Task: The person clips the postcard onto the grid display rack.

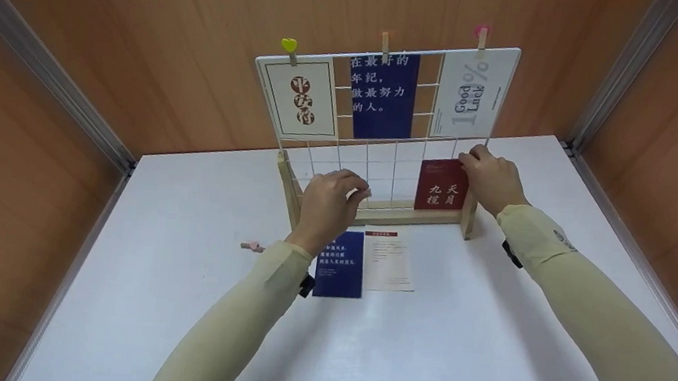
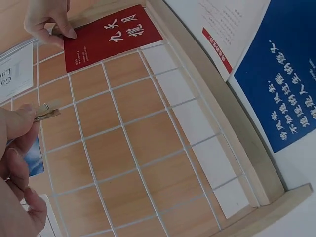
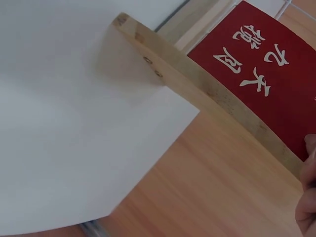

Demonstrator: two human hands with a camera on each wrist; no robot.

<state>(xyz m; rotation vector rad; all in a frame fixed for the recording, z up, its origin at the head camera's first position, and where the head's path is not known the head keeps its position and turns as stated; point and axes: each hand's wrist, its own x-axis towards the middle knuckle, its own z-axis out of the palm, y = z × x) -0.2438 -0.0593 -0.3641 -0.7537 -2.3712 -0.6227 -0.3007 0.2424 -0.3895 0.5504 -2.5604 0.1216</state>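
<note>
A red card [image 1: 438, 191] with white characters stands upright at the lower right of a white wire grid [image 2: 122, 125]. My right hand [image 1: 494, 179] pinches its upper right edge, beside the wooden post. In the right wrist view, fingertips [image 3: 310, 143] overlap the edge of the card. Between the thumb and fingers of my left hand [image 1: 330, 205] is a small wooden clothespin [image 2: 48, 114], held in front of the grid, to the left of the red card.
Clipped along the grid's top are a white card [image 1: 317, 98], a blue card [image 1: 383, 117] and a "Good Luck" card [image 1: 453, 102]. Another blue card [image 1: 340, 278] and a cream card [image 1: 389, 264] lie before the wooden base [image 1: 411, 219]. A pink-topped clothespin [image 1: 253, 246] lies left.
</note>
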